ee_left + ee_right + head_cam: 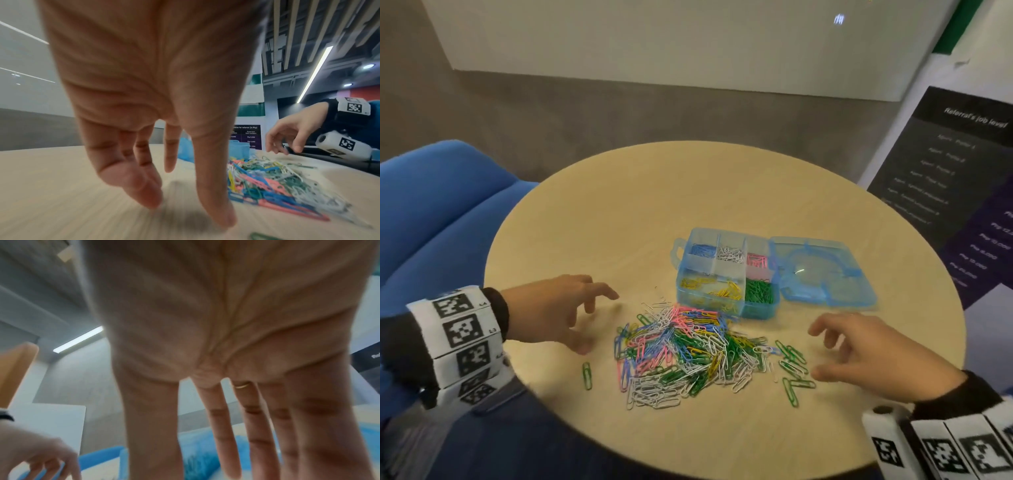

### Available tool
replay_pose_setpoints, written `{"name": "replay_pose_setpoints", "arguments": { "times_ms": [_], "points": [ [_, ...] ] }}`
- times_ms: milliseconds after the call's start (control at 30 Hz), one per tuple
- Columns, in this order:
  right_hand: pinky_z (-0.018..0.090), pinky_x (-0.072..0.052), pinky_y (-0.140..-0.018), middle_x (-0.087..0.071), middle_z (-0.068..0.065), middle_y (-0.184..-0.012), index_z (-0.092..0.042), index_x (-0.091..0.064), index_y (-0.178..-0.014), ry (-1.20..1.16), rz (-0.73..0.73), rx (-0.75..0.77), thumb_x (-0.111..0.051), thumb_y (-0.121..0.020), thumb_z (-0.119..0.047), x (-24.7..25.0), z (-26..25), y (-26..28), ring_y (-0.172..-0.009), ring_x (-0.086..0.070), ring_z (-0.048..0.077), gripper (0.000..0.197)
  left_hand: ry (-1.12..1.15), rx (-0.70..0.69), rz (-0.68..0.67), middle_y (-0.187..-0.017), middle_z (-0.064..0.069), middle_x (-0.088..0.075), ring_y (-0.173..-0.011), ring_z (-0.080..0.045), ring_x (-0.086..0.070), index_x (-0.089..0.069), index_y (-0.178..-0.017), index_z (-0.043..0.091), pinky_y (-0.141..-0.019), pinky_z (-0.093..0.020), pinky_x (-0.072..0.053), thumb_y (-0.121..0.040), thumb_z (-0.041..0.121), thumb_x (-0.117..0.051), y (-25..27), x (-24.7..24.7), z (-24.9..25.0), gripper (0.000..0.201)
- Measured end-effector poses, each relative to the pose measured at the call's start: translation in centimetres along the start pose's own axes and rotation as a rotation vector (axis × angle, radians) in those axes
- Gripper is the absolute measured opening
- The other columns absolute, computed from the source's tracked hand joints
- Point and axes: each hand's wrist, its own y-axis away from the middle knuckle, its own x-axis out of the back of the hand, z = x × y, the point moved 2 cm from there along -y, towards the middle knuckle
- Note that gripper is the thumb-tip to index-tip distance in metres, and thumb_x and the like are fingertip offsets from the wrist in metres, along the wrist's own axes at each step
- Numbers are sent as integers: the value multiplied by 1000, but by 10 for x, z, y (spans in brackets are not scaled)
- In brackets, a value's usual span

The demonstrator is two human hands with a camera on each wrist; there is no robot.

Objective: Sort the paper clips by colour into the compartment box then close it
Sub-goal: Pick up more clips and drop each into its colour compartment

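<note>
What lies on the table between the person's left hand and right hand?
In the head view, the mixed pile of paper clips lies between the left hand and the right hand.

Surroundings: what we see around the work spot

We note a round, pale wood-grain table (722, 192); a blue upholstered seat (438, 205) sits left of it, touching its edge in the head view. A dark printed poster with white text (948, 178) stands to the right, a large white wall panel (654, 44) behind, above grey flooring (551, 113). From the left wrist view, a slatted ceiling with a long strip light (314, 73).
</note>
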Motion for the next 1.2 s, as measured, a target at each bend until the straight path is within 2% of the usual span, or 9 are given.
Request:
{"name": "replay_pose_setpoints", "arguments": {
  "times_ms": [133,233,467,567,667,767,867,1067,1200],
  "points": [
    [17,-42,-65,-56,-7,-94,-36,-49,-97,-7,-66,-68,-83,-59,-50,-14,-1,5,-77,-53,3,53,124,-16,3,-91,14,-59,-76,-4,-59,-46,-124,43,-71,-14,-46,-68,41,-86,2,-7,6,68],
    [16,-35,-64,-48,-12,-95,-35,-48,-106,-11,-54,-22,-85,-59,-49,-26,-15,0,-76,-46,0,61,215,-64,24,-84,12,-64,-70,0,-61,-53,-120,38,-65,-11,-43,-68,34,-87,-5,-12,25,62],
    [21,-41,-86,-45,-7,-112,-22,-48,-134,37,-17,89,-77,-74,-44,-29,-50,-24,-101,-47,10,70,116,-116,111,-82,13,-68,-55,13,-51,-50,-130,26,-55,-5,-35,-83,33,-76,-30,-12,71,55],
    [23,-39,-96,-47,-2,-129,-21,-42,-141,65,-13,103,-74,-75,-54,-22,-57,-25,-115,-48,11,80,141,-69,130,-82,7,-71,-49,10,-54,-51,-121,24,-47,-6,-36,-84,35,-75,-22,1,72,46],
    [26,-38,-102,-44,0,-138,-19,-34,-147,85,-33,84,-72,-67,-66,-18,-62,-23,-124,-44,15,100,-1,65,27,-71,4,-69,-43,5,-52,-56,-95,22,-46,-8,-38,-79,43,-77,0,9,54,34],
    [30,-39,-105,-41,2,-134,-16,-37,-143,138,-78,94,-73,-61,-71,-25,-70,-25,-125,-41,18,106,-29,127,-188,-68,4,-69,-48,-1,-54,-61,-87,19,-49,-12,-44,-76,46,-79,18,-1,39,33],
    [34,-37,-109,-34,7,-144,-14,-33,-146,174,-92,117,-75,-60,-70,-33,-80,-31,-132,-36,22,110,116,96,-179,-59,9,-65,-47,-2,-55,-63,-79,19,-47,-15,-44,-71,39,-84,20,-17,42,30],
    [32,-47,-87,-52,3,-116,-17,-52,-126,226,-5,178,-75,-70,-60,-32,-98,-46,-105,-53,20,74,365,-5,-54,-60,5,-68,-49,-4,-62,-64,-74,18,-49,-16,-48,-80,18,-78,-2,-29,85,16],
    [34,-51,-85,-61,7,-113,-15,-61,-120,240,60,213,-72,-83,-38,-30,-103,-49,-105,-59,24,45,416,-49,12,-65,-4,-71,-53,-12,-67,-68,-79,10,-52,-19,-53,-85,15,-73,-19,-29,112,10]
  ]
}}
